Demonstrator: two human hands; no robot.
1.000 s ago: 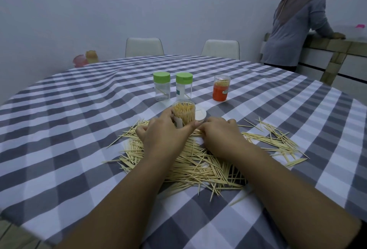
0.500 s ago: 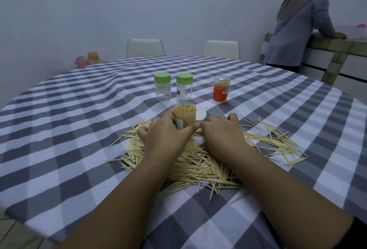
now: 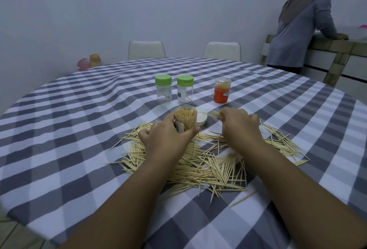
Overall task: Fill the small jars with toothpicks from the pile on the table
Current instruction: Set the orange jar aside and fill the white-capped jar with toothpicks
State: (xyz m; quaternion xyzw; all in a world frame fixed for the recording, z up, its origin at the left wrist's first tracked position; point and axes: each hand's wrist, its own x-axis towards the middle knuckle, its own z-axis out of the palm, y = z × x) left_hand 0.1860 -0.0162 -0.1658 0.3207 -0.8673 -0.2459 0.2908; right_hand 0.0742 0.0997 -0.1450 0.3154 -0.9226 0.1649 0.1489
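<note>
Head view showed the left hand [image 3: 166, 137] wrapped around an open clear jar [image 3: 185, 118] that stood at the far edge of the pile [image 3: 208, 161] and looked almost full of upright toothpicks. The right hand [image 3: 241, 127] pinched a small bunch of toothpicks [image 3: 213, 113], held level just beside the jar's mouth. A white lid [image 3: 201, 119] lay behind the jar. Farther back on the checked tabletop [image 3: 79, 129], two green-capped jars [image 3: 163, 89] held only a stick or so each, and an orange-labelled jar [image 3: 222, 90] seemed filled. Much of the pile was left, so I judged the job under halfway. No label writing was legible.
</note>
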